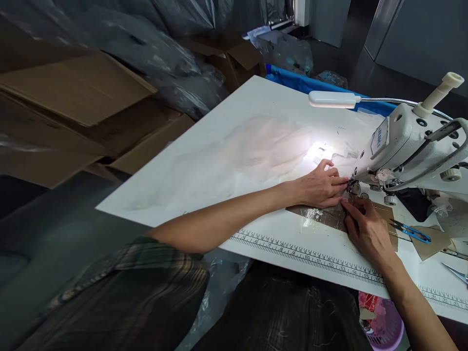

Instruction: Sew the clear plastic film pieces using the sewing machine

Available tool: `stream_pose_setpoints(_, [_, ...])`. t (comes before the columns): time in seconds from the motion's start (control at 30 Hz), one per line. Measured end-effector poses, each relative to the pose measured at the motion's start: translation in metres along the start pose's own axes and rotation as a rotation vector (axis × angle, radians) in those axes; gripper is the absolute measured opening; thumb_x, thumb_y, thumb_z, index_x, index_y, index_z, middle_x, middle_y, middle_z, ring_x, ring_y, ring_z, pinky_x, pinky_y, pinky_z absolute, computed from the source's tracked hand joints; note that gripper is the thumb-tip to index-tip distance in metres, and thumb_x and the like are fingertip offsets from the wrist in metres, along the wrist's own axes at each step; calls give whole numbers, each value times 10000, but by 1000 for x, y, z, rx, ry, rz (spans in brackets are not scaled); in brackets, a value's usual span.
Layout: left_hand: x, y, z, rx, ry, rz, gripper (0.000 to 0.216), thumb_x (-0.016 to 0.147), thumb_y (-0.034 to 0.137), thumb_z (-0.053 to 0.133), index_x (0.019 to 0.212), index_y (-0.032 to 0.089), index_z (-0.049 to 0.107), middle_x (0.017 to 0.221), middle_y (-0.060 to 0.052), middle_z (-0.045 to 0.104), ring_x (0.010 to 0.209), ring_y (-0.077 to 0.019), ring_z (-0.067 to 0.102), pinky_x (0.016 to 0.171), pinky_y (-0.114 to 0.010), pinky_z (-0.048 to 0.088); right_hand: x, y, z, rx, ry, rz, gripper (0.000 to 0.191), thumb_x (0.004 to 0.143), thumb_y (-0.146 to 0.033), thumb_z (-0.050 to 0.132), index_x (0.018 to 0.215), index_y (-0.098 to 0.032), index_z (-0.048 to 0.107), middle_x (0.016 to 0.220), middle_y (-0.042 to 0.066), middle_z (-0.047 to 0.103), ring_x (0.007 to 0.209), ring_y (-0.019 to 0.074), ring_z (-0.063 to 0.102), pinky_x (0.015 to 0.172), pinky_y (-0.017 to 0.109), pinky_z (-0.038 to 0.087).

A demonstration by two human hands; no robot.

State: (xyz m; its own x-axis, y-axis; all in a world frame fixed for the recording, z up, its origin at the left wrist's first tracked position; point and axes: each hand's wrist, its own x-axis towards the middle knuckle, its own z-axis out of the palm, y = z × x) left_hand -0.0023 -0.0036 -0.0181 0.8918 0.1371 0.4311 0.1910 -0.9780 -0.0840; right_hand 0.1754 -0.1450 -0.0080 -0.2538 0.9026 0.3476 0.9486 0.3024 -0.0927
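Note:
A white sewing machine (420, 141) stands on the right of the white table. Sheer pale fabric (263, 141) spreads over the tabletop and runs towards the needle area. My left hand (321, 186) lies on the fabric just left of the presser foot (351, 187), its fingers stretched out and slightly apart. Close in front of the foot, my right hand (367, 228) is bent with thumb and forefinger together at the fabric's edge. The bit of fabric between those fingertips is mostly hidden.
Blue thread snips (411, 230) lie right of my right hand, and scissors (455, 274) at the table's right edge. A lamp (332, 99) lights the fabric. A ruler strip (310, 256) runs along the front edge. Cardboard boxes (73, 87) stand left; a pink basket (389, 326) sits below.

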Motion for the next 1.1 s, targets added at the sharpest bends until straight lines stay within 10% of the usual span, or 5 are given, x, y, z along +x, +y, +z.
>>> stream_pose_setpoints(0.73, [-6,-3,-13,-148,147,-40,242,978,267,455,965,184,682,1008,-69,724,791,-167,599,805,-368,418,-2,0,1,72,-41,64,341,958,-233,447,1197,-219,690,997,100,582,786,176,601,597,269,513])
stream_pose_setpoints(1.1, [-4,8,-16,-306,-70,103,240,930,224,486,873,218,718,988,-48,740,805,-167,610,780,-349,444,-1,-1,-1,71,-63,97,353,958,-241,448,1228,-233,675,1005,99,586,802,186,608,584,270,509])
